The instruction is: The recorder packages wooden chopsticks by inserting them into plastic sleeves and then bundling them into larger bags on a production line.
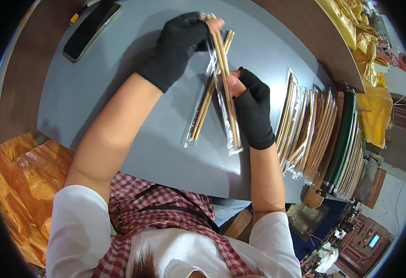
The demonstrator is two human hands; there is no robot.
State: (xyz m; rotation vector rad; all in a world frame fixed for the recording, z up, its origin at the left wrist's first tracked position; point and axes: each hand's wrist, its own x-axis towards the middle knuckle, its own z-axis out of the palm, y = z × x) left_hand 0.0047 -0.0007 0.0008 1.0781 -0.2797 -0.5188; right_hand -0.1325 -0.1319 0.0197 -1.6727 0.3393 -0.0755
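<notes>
My left hand (180, 46), in a black glove that leaves fingertips bare, pinches the far end of a pair of wooden chopsticks (232, 113) in a clear plastic sleeve. My right hand (254, 104), gloved the same way, grips the same pair near its middle, thumb and a fingertip against the sleeve. The pair slants toward me over the grey tabletop (175, 160). Another sleeved pair of chopsticks (203, 113) crosses behind it, leaning the other way; whether a hand touches that pair cannot be seen.
Several sleeved chopsticks (300, 120) lie in a row at the table's right edge, beside a dark green roller (342, 139) with more chopsticks beyond. A phone (91, 31) rests at the far left. Orange plastic sheeting (36, 185) hangs at left; a machine control box (367, 241) stands lower right.
</notes>
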